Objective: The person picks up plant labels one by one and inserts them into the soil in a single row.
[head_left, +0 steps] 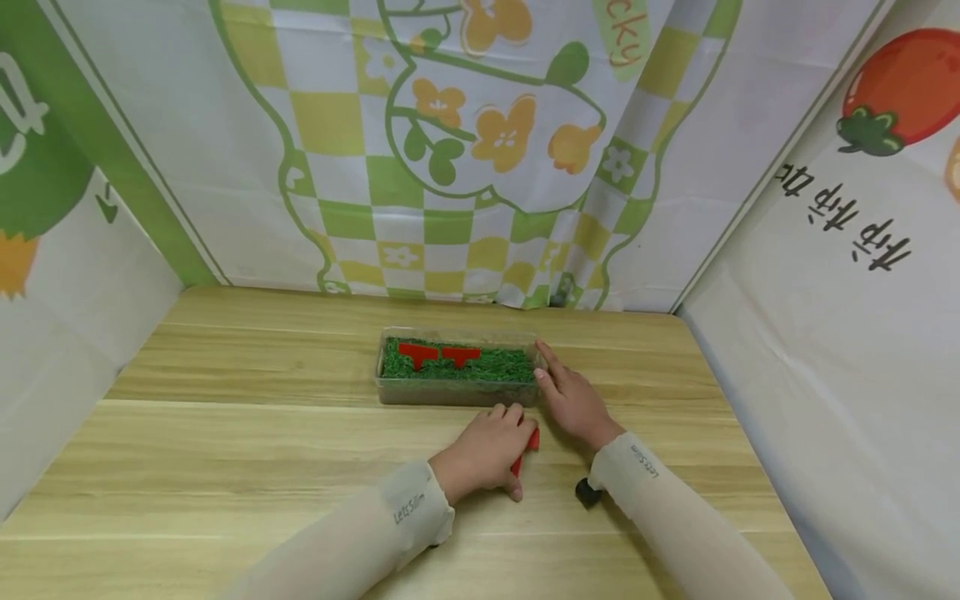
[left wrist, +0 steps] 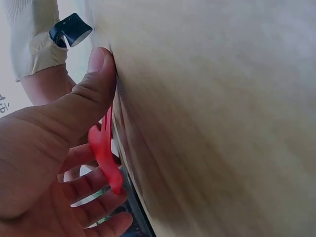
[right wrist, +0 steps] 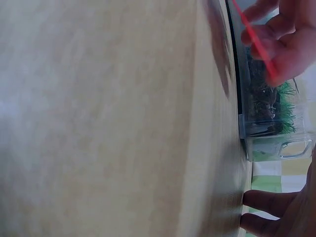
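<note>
My left hand (head_left: 486,450) is just in front of the planter, its fingers curled about a flat red plant label (head_left: 534,439). Part of the label is hidden behind the hand; in the left wrist view the red label (left wrist: 104,153) shows between thumb and fingers, close to the tabletop. The clear plastic planter box (head_left: 450,392) has dark soil and green grass (head_left: 495,365) in it. Two red T-shaped labels stand in the grass, one on the left (head_left: 417,353) and one beside it (head_left: 459,355). My right hand (head_left: 576,402) rests against the box's right end with its fingers extended.
The wooden table (head_left: 247,450) runs back to a printed cloth (head_left: 420,225) behind the box. Printed side panels flank it, left and right (head_left: 832,292). A small black piece (head_left: 588,493) sits at the right sleeve's cuff.
</note>
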`<state>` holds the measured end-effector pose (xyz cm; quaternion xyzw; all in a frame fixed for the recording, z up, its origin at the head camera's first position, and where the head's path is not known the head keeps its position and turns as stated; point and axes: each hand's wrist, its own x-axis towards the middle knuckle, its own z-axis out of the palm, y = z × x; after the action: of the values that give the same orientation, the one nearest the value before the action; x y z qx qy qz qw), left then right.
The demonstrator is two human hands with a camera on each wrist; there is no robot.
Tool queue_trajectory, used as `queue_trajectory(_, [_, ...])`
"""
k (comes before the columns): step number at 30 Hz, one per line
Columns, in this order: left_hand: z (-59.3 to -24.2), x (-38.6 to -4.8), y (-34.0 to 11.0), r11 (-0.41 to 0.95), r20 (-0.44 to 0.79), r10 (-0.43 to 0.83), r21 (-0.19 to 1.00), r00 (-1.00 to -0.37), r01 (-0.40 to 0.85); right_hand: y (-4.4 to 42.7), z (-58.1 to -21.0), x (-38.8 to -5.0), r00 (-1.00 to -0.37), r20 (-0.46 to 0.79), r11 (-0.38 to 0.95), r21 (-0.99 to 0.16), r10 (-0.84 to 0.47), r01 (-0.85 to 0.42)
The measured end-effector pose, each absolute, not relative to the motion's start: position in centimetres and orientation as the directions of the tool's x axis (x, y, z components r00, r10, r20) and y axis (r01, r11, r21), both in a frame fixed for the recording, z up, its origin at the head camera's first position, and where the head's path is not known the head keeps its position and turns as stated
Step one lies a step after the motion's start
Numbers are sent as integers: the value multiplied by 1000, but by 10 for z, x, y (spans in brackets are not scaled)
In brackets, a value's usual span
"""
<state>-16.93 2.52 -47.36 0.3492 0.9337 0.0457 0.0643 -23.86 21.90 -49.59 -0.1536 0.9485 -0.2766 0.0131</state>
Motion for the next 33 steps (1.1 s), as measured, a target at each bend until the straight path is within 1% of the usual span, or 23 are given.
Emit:
queue_trajectory(6, [-475,-166,25,755,-68,656,82,-752,651,220,-501,-240,-950,86,799,-522,-299,-299])
queue_trajectory(12, [-477,-163,24,751,-46,660,73,-750,657,220,-501,-239,-949,72,793,-532,-306,-296])
queue_trajectory(20, [-469,-160,23,795,11,598,126,-802,594,219,-498,-240,-954,67,796,-535,-294,-283])
queue_trajectory(28, [-464,-164,16,774,73,617,124,-784,621,218,-498,-241,-955,71,796,-537,-286,-279])
queue_trajectory(33, [-457,-165,11,761,87,625,151,-776,631,218,-499,-241,-955,81,795,-535,-287,-284])
